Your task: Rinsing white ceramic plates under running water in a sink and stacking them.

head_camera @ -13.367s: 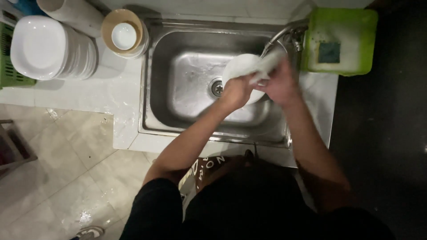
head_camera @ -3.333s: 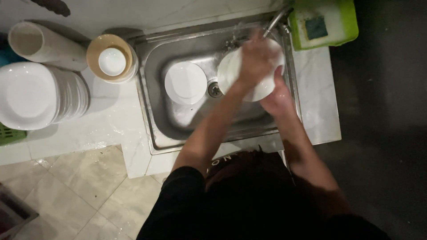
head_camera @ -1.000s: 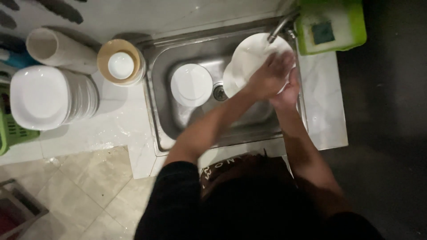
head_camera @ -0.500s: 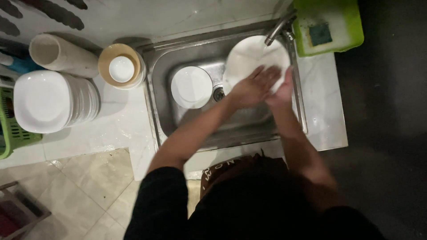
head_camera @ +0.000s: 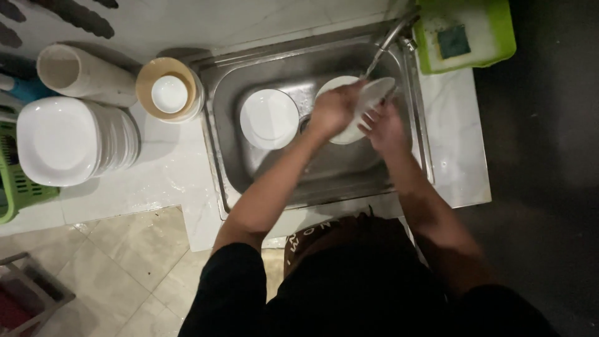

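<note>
Hands: left hand & right hand now grip white plate tilted up under tap, not flat like before, so it's getting rinsed.

A stack of white plates is seen at the left of the white marble surface, just beside a green basket. Behind the stack, a pale cylindrical container is laid on its side. A small white bowl is nested inside a tan bowl near the sink's left rim. A green tub holding a dark sponge is set at the right. Beige floor tiles are visible below.
</note>
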